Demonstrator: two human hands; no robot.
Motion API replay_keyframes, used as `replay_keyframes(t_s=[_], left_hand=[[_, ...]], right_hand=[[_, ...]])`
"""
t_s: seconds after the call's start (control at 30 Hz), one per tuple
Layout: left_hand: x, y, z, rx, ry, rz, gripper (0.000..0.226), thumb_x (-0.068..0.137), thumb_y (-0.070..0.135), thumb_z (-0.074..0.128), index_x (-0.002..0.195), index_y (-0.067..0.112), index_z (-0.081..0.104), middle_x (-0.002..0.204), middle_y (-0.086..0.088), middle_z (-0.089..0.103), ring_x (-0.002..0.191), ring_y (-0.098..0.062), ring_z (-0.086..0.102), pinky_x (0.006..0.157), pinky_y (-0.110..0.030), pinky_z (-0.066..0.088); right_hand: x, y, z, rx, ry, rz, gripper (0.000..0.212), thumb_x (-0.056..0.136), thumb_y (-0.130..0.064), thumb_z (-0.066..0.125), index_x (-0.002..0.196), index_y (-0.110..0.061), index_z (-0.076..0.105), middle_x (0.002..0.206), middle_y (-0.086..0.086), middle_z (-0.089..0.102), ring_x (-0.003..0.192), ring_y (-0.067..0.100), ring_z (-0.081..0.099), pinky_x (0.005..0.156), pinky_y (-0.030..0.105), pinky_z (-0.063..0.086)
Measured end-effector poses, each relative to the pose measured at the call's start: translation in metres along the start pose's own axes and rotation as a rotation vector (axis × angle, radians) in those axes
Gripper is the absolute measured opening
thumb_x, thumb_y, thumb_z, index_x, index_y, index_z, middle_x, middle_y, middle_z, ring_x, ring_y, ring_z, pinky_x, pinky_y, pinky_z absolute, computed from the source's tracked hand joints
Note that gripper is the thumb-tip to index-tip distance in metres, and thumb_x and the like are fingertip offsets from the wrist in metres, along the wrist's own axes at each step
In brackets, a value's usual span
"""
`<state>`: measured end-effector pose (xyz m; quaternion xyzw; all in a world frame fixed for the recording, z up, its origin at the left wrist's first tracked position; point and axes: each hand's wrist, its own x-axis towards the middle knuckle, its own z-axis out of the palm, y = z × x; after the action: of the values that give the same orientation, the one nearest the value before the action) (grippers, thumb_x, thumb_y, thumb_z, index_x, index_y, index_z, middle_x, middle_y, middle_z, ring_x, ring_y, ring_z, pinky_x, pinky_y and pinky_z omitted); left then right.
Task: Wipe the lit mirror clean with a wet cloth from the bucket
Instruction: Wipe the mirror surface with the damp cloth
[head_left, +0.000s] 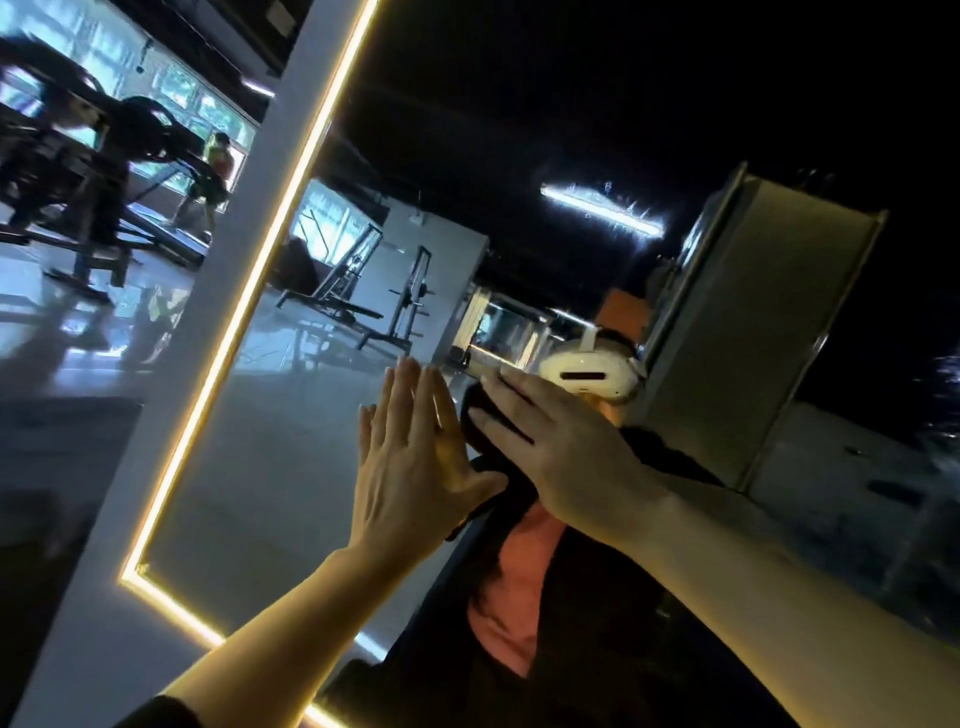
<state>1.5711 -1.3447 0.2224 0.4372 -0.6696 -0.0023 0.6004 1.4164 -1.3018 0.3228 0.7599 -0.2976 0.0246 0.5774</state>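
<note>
Fingers both hands straight, spread flat, gripping nothing; right hand (566, 457) presses dark cloth (480, 415) onto mirror (291, 467) glass w/ palm, prob for even wiping pressure; left hand (415, 457) flat beside, touching cloth edge; LED strip (223, 358) frames glass; bucket not in view

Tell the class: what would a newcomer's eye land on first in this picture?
Probably the glowing light strip edging the mirror, running diagonally down the left. Next, two flat hands at the centre: the left hand with straight fingers, and the right hand pressing a dark cloth to the glass.
</note>
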Motion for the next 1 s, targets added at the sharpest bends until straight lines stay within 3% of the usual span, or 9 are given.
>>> replay_keyframes(t_s=[0.07,0.2,0.27,0.43,0.53,0.6,0.7,0.9,1.0], left_hand=[[-0.005,-0.004,0.002,0.003,-0.019,-0.024,0.124,0.066,0.084,0.049,0.154,0.023,-0.013,0.161,0.001,-0.022,0.146,-0.011,-0.027,0.120,-0.044,-0.011],[-0.007,-0.006,0.004,-0.025,-0.030,-0.068,0.125,0.067,0.081,0.060,0.153,0.032,-0.016,0.158,0.005,-0.033,0.143,-0.014,-0.034,0.117,-0.046,-0.016],[-0.009,-0.007,0.006,-0.074,-0.028,-0.088,0.124,0.067,0.077,0.064,0.154,0.033,-0.012,0.158,0.005,-0.031,0.143,-0.014,-0.034,0.117,-0.045,-0.016],[-0.027,-0.031,0.004,-0.129,-0.014,-0.044,0.115,0.070,0.065,0.074,0.156,0.026,0.007,0.164,0.002,-0.009,0.149,-0.019,-0.010,0.120,-0.057,0.012],[-0.039,-0.054,-0.004,-0.080,-0.036,-0.067,0.114,0.069,0.070,0.064,0.156,0.026,0.006,0.164,0.000,-0.004,0.150,-0.021,-0.006,0.117,-0.060,0.020],[-0.039,-0.063,-0.012,-0.040,-0.058,-0.132,0.118,0.069,0.075,0.065,0.156,0.026,0.003,0.165,-0.002,-0.007,0.150,-0.022,-0.010,0.120,-0.057,0.016],[-0.039,-0.069,-0.017,-0.040,-0.094,-0.212,0.122,0.069,0.066,0.073,0.155,0.028,-0.004,0.164,-0.002,-0.013,0.150,-0.024,-0.010,0.121,-0.055,0.014],[-0.046,-0.085,-0.018,-0.068,-0.098,-0.198,0.120,0.070,0.066,0.074,0.156,0.029,-0.001,0.164,0.000,-0.007,0.151,-0.023,-0.001,0.119,-0.054,0.019],[-0.045,-0.096,-0.026,-0.049,-0.076,-0.204,0.119,0.072,0.062,0.074,0.156,0.027,-0.002,0.164,-0.001,-0.006,0.151,-0.024,0.000,0.120,-0.052,0.020]], right_hand=[[-0.006,0.014,-0.002,-0.019,-0.011,-0.032,0.052,0.086,0.001,0.053,0.138,-0.008,0.055,0.146,0.020,0.049,0.136,0.037,0.044,0.115,0.045,0.030],[0.015,0.071,-0.021,-0.102,0.136,0.436,0.056,0.090,0.006,0.063,0.142,-0.004,0.047,0.149,0.024,0.043,0.139,0.041,0.039,0.111,0.053,0.039],[0.014,0.068,-0.020,-0.090,0.178,0.519,0.054,0.094,0.002,0.059,0.145,-0.005,0.043,0.152,0.023,0.038,0.142,0.040,0.034,0.113,0.053,0.037],[-0.026,-0.034,0.020,-0.017,0.071,0.159,0.049,0.097,-0.002,0.046,0.146,-0.008,0.043,0.151,0.020,0.041,0.142,0.037,0.035,0.117,0.048,0.031],[-0.022,-0.039,0.020,-0.008,-0.001,0.036,0.048,0.094,-0.003,0.050,0.142,-0.007,0.050,0.148,0.020,0.045,0.140,0.036,0.039,0.118,0.043,0.024],[0.005,-0.017,0.012,-0.001,0.087,0.240,0.055,0.087,0.006,0.059,0.141,-0.004,0.051,0.147,0.022,0.046,0.139,0.038,0.041,0.117,0.044,0.026],[0.047,0.003,0.001,0.008,0.160,0.527,0.053,0.092,0.002,0.049,0.145,-0.002,0.044,0.152,0.024,0.038,0.143,0.039,0.034,0.118,0.043,0.021],[0.033,-0.086,0.041,0.051,0.022,0.044,0.047,0.101,-0.015,0.027,0.139,-0.005,0.053,0.145,0.021,0.049,0.136,0.036,0.045,0.114,0.044,0.034],[0.049,-0.073,0.039,0.083,0.015,-0.016,0.045,0.101,-0.013,0.028,0.135,-0.004,0.057,0.143,0.022,0.051,0.134,0.037,0.048,0.112,0.047,0.040]])
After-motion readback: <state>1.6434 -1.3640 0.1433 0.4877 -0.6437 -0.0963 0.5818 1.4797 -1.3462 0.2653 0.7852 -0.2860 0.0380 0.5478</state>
